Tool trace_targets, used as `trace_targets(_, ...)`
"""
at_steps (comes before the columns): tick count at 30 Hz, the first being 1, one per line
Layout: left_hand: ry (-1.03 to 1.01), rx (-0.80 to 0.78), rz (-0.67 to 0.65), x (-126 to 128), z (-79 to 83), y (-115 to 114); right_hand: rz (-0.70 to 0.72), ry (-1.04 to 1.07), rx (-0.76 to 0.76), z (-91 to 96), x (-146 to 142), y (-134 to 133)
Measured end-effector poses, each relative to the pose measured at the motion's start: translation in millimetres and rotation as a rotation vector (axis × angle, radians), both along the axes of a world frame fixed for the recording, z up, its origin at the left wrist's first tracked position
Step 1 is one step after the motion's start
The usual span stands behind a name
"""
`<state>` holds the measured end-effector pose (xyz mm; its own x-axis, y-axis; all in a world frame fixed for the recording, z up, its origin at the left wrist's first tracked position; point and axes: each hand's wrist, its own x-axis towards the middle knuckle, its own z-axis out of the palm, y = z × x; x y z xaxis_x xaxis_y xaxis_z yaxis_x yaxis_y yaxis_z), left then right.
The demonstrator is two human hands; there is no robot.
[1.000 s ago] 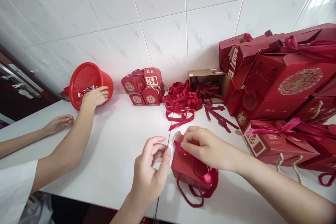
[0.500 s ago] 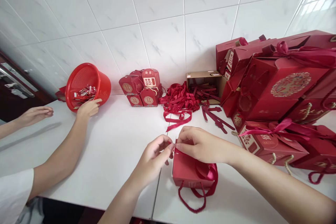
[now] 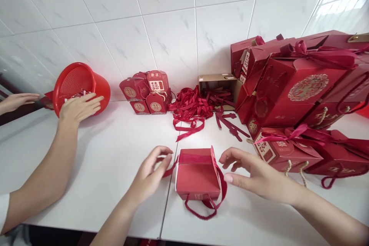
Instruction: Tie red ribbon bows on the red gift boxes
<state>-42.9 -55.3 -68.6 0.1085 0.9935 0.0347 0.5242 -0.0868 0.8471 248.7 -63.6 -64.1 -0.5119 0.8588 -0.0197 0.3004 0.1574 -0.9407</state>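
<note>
A red gift box (image 3: 197,178) lies on the white table between my two hands, with a rope handle (image 3: 199,215) at its near side. A dark red ribbon (image 3: 197,158) crosses its top and hangs off both sides. Near the box's left edge is my left hand (image 3: 151,173), its fingers curved and slightly apart, beside the ribbon's left tail. Whether it touches that tail is hard to see. My right hand (image 3: 250,173) hovers open to the right of the box, thumb and fingers spread, holding nothing.
At left, another person's hand (image 3: 82,107) rests over a red plastic basket (image 3: 100,88). Small red boxes (image 3: 147,94), a ribbon pile (image 3: 191,103) and a cardboard box (image 3: 217,78) line the wall. Large red gift boxes (image 3: 305,84) are stacked at right.
Both my hands have moved off the box's flap to either side, and my right hand has opened. The ribbon now shows across the top. The other person's hand shifted over the basket.
</note>
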Motion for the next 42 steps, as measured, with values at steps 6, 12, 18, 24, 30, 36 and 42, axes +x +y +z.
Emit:
trace_targets(6, -0.360, -0.255, -0.115, 38, 3.1, -6, 0.048, 0.274, -0.196, -11.6, -13, 9)
trace_targets(12, -0.196, -0.227, -0.169, 17, 1.4, -2, 0.083, 0.408, -0.368, -3.9, 3, 6)
trace_targets(18, -0.039, -0.192, -0.187, 11, -0.3, -1, 0.031, 0.035, 0.018, 14.0, 8, -6)
trace_targets(24, 0.022, -0.201, -0.162, 9, 6.1, -1, -0.085, -0.537, 0.384, 39.5, 11, -18)
trace_targets(30, -0.021, -0.203, -0.143, -1, 14.1, -1, -0.155, -0.655, 0.340, 49.8, 26, -10)
trace_targets(36, 0.165, -0.006, -0.102, -3, -6.1, -16, -0.293, -0.706, 0.440, 19.8, 23, -13)
trace_targets(42, 0.328, 0.230, -0.101, 17, -31.6, -63, -0.135, -0.580, 0.390, -4.7, 21, -42)
